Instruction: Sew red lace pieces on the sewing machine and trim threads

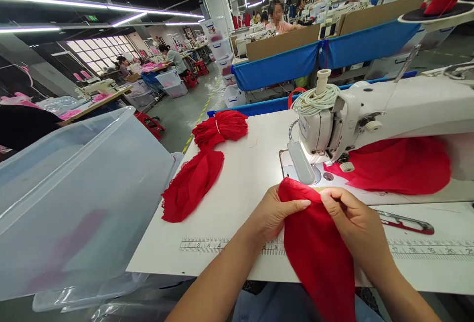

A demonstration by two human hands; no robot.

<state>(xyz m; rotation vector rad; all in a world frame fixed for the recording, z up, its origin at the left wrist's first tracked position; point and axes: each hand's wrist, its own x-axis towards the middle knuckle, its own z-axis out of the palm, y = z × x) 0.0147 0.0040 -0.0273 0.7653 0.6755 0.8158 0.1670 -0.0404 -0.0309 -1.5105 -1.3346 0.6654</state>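
My left hand [272, 211] and my right hand [350, 218] pinch the upper edge of a piece of red fabric [316, 248], which hangs over the table's front edge to my lap. The left thumb lies on top of the cloth; the right thumb and forefinger grip its corner. Just beyond my hands is the needle area of a white sewing machine [400, 107], its presser foot partly hidden by a small grey lamp [300, 161]. Under the machine's arm rests another red fabric piece [400, 166]. Thread snips [407, 222] lie right of my right hand.
On the white table [252, 179], a tied red bundle [222, 128] and a loose red piece [192, 186] lie at the left. A printed ruler [200, 244] runs along the front. A translucent plastic bin [92, 198] stands left. Other people work at machines behind.
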